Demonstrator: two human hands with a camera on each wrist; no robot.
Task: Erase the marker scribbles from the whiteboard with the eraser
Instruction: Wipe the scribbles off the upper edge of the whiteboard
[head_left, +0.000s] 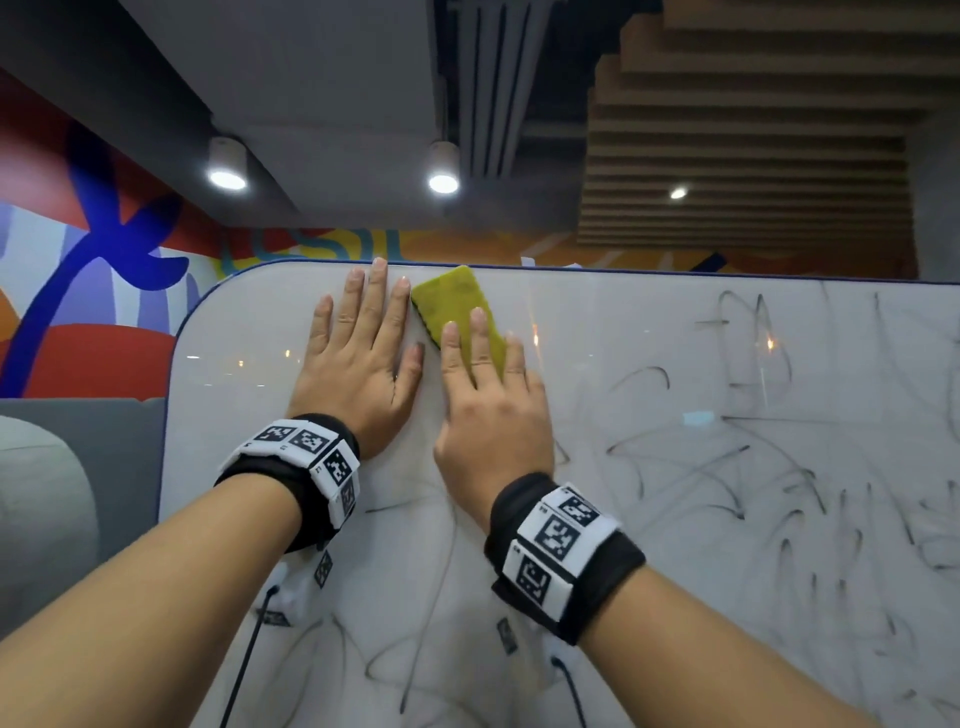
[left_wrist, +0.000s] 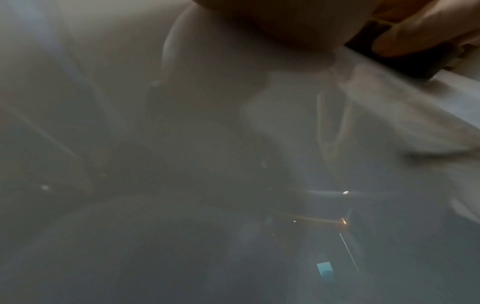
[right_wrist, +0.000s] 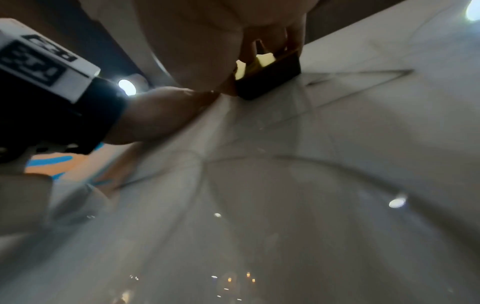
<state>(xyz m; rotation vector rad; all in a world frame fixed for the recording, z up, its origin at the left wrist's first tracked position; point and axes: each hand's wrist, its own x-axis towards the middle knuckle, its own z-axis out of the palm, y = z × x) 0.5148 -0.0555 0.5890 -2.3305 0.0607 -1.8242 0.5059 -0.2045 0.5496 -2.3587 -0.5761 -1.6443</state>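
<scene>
The whiteboard (head_left: 623, 395) stands upright before me, with black marker scribbles (head_left: 753, 467) over its right and lower parts. A yellow eraser (head_left: 457, 296) with a dark felt base lies tilted against the board just under its top edge. My right hand (head_left: 480, 358) holds it, fingers laid along its back. In the right wrist view the thumb and a finger bracket the eraser (right_wrist: 270, 82). My left hand (head_left: 358, 353) rests flat on the board right beside it, fingers straight. The left wrist view is hazy; the eraser's dark base (left_wrist: 405, 61) shows at top right.
The board's rounded top-left corner (head_left: 218, 291) is near my left hand. Behind the board is a painted mural wall (head_left: 104, 249). A grey cushion (head_left: 47, 493) sits at the far left. Ceiling lamps (head_left: 443, 182) glare overhead. Thin cables (head_left: 249, 654) hang from both wristbands.
</scene>
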